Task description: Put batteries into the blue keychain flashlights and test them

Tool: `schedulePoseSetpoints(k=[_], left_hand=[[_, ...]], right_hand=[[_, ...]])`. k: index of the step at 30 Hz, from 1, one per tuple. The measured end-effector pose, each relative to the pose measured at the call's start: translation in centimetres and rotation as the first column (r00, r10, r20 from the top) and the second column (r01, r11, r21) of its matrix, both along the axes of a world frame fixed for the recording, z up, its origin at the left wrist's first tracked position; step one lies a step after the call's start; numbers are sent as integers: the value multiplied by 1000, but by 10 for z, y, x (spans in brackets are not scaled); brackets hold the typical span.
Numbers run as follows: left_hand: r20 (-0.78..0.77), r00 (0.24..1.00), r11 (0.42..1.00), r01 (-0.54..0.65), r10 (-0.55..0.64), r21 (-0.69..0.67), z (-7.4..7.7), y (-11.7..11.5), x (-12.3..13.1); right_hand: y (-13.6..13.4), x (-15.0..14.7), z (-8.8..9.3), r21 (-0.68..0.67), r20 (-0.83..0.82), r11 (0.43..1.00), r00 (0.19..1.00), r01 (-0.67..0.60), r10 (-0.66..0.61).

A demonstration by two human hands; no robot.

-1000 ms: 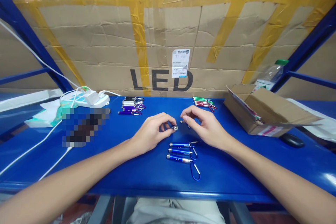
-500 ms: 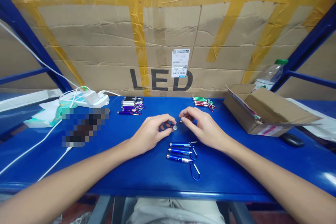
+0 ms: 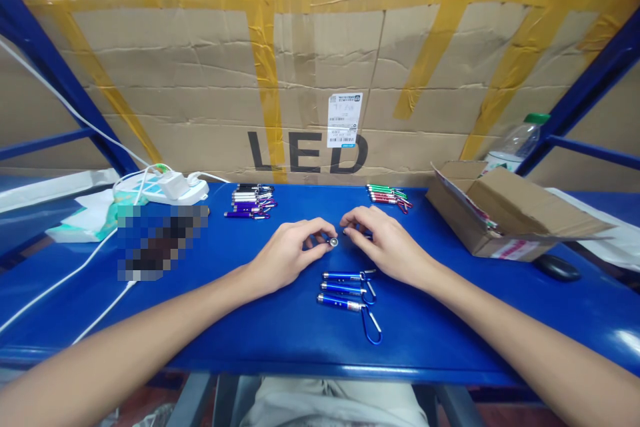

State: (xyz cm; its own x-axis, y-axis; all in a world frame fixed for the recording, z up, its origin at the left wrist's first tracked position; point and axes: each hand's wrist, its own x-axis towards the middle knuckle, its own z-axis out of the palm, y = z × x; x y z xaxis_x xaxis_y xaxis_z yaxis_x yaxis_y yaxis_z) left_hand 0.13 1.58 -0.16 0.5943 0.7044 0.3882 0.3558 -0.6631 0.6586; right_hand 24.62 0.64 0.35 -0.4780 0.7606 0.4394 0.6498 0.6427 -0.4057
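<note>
My left hand (image 3: 289, 252) is closed in a pinch on a small flashlight part (image 3: 333, 241); its round silver end faces me and the rest is hidden by the fingers. Just to its right, my right hand (image 3: 376, 240) is curled with thumb and fingers close together. A small dark bit shows at its fingertips, too small to make out. The two hands are slightly apart. Below them lie three blue keychain flashlights (image 3: 342, 288) in a stack of rows, with silver ends and blue carabiner clips pointing right.
Black, silver and purple flashlights (image 3: 249, 200) lie at the back left, green and red ones (image 3: 387, 195) at the back right. An open cardboard box (image 3: 500, 213) and a black mouse (image 3: 556, 267) are on the right. A power strip (image 3: 193, 195) with white cables and a blurred-out phone (image 3: 165, 243) occupy the left.
My right hand's fingers have shifted slightly, and the small silver bit that showed at its fingertips now looks dark. The part in my left hand has barely tilted. Everything else is unmoved.
</note>
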Motion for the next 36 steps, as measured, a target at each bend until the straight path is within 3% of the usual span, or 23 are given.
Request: schedulePoseSetpoints(k=[8,15,20,29,36], left_hand=[[-39,999,1000,21,-20,22,-1,1,-1],[-184,983,973,45,-2,227,-4,2,-4],[-286,958,970,52,19,238,-8,4,-6],[-340,940,960,68,29,270,-6,10,-10],[-179,984,974,26,16,227,1,8,-12]], right_hand=[[1,0,0,5,22,1000,1000,7,-7],[2,0,-2,21,46,998,997,54,-55],[4,2,-5,12,72,994,992,105,-106],[5,4,-5,19,146,996,985,87,-89],[8,7,-7,44,186,993,975,114,-120]])
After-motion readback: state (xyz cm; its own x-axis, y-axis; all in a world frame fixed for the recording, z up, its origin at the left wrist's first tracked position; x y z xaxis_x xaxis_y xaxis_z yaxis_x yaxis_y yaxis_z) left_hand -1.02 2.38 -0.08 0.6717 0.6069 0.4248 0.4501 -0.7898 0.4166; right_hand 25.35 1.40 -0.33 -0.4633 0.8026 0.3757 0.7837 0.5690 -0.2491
